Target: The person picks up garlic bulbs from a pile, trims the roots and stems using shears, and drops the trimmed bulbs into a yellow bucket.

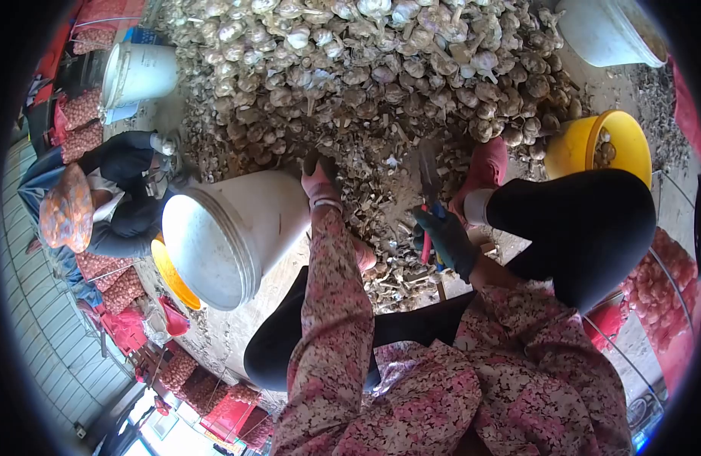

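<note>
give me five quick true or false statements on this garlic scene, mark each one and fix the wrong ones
1. The right hand holds the clippers. True.
2. The yellow bucket has garlic bulbs in it. True.
3. The left hand is inside the yellow bucket. False: it is down by the near edge of the garlic pile, away from that bucket.
4. Another person, at the left of the picture, wears a patterned hat. True.
5. The left sleeve of the person wearing the camera is plain black. False: it has a floral pattern with pink in it.
</note>
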`<action>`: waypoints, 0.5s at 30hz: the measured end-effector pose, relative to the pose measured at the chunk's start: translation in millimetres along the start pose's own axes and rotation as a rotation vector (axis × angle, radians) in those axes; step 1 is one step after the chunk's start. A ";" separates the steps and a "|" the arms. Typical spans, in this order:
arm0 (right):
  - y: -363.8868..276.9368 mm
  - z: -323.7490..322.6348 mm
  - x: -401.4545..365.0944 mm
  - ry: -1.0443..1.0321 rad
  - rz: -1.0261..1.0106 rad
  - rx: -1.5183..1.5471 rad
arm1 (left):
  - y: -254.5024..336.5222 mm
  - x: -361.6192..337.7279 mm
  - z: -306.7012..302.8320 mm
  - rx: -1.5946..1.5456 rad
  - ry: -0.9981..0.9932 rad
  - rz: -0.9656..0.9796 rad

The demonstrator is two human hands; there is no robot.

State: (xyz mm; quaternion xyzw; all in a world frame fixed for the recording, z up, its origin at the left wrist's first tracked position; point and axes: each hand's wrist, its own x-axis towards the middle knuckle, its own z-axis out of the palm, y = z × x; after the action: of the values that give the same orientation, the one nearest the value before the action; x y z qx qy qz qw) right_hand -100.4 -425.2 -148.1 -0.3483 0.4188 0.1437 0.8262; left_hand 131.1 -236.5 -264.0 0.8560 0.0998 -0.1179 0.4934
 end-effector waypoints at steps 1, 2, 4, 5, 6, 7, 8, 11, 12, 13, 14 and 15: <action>1.3 -1.3 4.0 0.033 0.009 0.057 | -4.1 15.9 12.4 -0.348 0.030 -0.262; 8.3 -6.6 12.2 0.013 0.018 0.098 | -9.2 29.4 18.2 -0.345 0.025 -0.271; 9.5 -3.9 17.1 0.037 0.015 0.128 | -10.4 51.1 24.8 0.499 0.045 0.015; 10.2 -1.7 19.6 0.051 0.006 0.157 | -12.1 57.6 32.2 0.499 0.039 0.012; 8.7 0.1 20.5 0.057 -0.001 0.131 | -11.9 62.6 40.7 0.703 0.021 -0.038; 9.4 -0.5 23.1 0.065 0.000 0.132 | -12.2 65.9 47.3 0.907 0.003 -0.088; 10.8 -1.5 24.8 0.034 0.019 0.109 | -13.3 67.5 46.3 0.973 -0.039 -0.080; 11.5 -1.5 23.7 0.005 0.035 0.089 | -3.4 63.6 45.4 0.843 -0.004 -0.116; 9.0 -0.3 22.1 0.006 0.039 0.086 | -9.4 63.1 43.5 0.845 -0.003 -0.117; 7.7 1.3 22.0 0.004 0.040 0.084 | -21.0 64.4 41.2 0.260 0.006 -0.240; 10.0 1.6 23.1 0.000 0.038 0.086 | -32.7 65.6 37.7 -0.329 0.014 -0.343; 14.2 -0.1 24.5 -0.008 0.026 0.083 | -49.0 66.6 32.9 -0.329 0.017 -0.341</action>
State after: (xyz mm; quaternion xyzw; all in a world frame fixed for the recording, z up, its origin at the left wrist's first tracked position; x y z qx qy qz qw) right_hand -93.1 -416.4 -174.0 -0.3076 0.4257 0.1385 0.8397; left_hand 177.0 -237.3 -340.2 0.7358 0.2648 -0.1745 0.5983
